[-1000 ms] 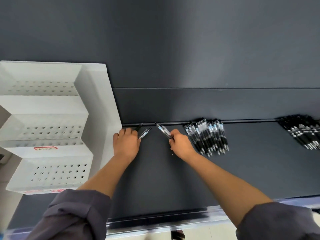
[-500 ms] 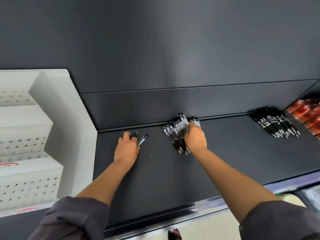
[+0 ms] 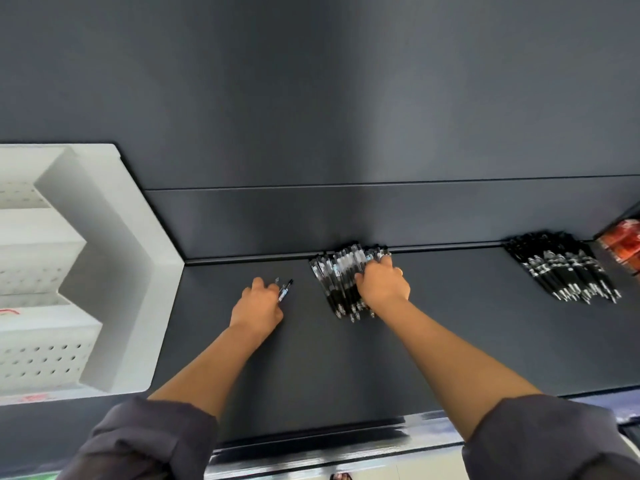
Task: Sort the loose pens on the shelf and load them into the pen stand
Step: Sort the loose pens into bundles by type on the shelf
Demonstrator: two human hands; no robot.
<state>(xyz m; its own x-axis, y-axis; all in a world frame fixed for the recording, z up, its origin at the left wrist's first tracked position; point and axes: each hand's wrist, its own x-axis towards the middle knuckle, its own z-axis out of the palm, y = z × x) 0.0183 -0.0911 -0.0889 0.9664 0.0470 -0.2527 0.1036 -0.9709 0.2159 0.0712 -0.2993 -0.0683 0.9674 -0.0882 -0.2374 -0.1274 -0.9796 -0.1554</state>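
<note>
A heap of black-and-clear pens (image 3: 337, 280) lies at the back of the dark shelf (image 3: 450, 341). My right hand (image 3: 381, 285) lies on the right side of the heap, its fingers curled over several pens. My left hand (image 3: 258, 306), left of the heap, holds a few pens (image 3: 284, 291) whose tips poke out past its fingers. The white tiered pen stand (image 3: 52, 271) with rows of holes sits at the left end of the shelf.
A second heap of black pens (image 3: 564, 268) lies farther right on the shelf. Red packets (image 3: 623, 244) sit at the far right edge. The shelf's glossy front lip (image 3: 311, 455) runs below my arms.
My right hand has moved right from beside the left hand onto the pen heap and settled over it. My left hand keeps its pens. The view has shifted rightwards.
</note>
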